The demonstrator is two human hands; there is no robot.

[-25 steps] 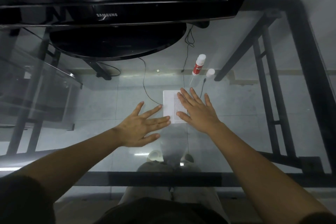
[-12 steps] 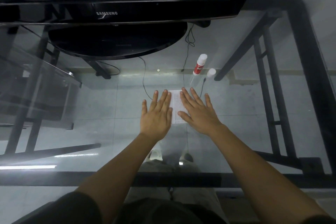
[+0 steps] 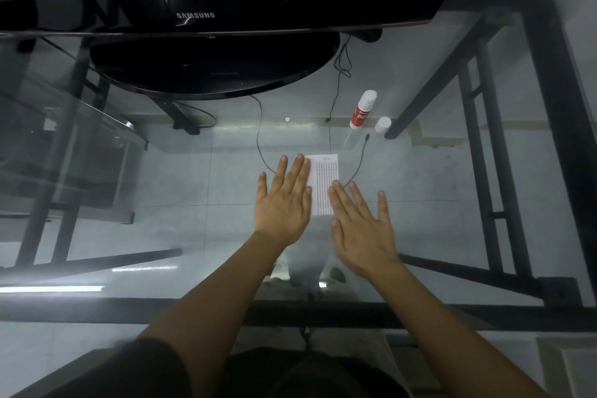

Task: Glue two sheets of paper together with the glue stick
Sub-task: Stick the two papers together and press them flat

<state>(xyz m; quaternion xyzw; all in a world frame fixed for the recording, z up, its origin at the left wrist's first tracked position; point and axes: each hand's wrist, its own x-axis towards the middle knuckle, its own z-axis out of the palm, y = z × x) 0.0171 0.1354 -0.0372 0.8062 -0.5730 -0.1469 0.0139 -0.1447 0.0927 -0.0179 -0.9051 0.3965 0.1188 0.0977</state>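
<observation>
flanking the paper, flat hands; glue stick, cap beyond.

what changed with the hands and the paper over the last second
The left hand swung in from the left to lie flat along the paper's left edge. The right hand slid back toward the person, uncovering more of the sheet. Nothing was picked up. Paper, glue stick and its cap stayed put.

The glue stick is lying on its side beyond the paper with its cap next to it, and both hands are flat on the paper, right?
Not quite. The head view shows the glue stick standing upright, not lying down. Its cap sits beside it, beyond the paper, with the left hand and right hand flat on the paper.
</observation>
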